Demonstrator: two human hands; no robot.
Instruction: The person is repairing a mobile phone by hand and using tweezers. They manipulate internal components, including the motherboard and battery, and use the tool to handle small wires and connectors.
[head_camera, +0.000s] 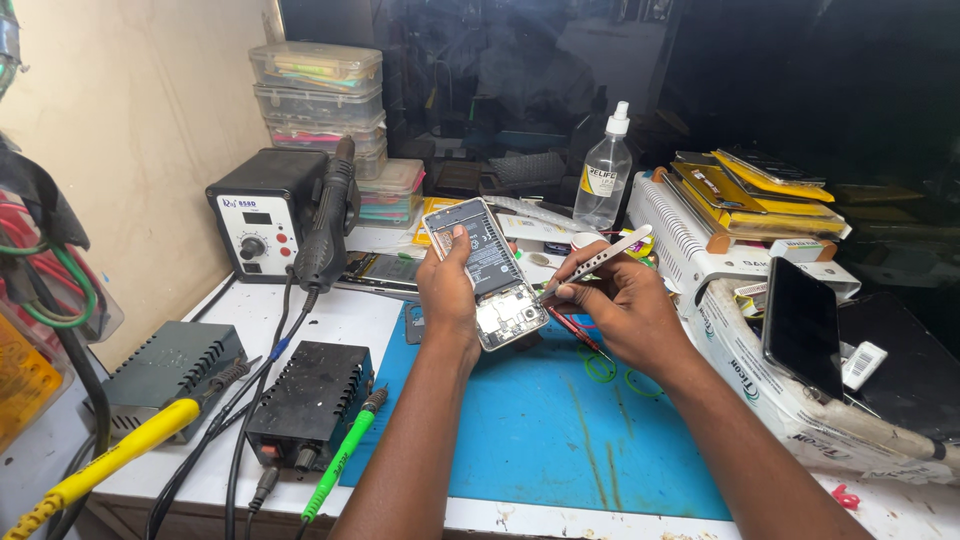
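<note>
The table (330, 325) carried a blue work mat (560, 430), whose near and middle stretch lay open below the hands, while clutter hemmed it on three sides: a black hot-air station (262, 212) and two small power boxes (310, 400) to the left, stacked plastic parts boxes (318, 95) and a clear spray bottle (604, 172) at the back, and a white machine (700, 250) with a dark phone (802, 325) leaning on it to the right. Above the mat's far edge the left hand (447, 290) held an opened phone (485, 272), back cover off and tilted upright, its grip closed around the phone's left side with the thumb across the battery. The right hand (620, 305) pinched silver tweezers (598, 260) in a narrow grip, their tips touching the phone's lower circuit board. A red-handled tool (578, 335) lay on the mat just under that hand.
</note>
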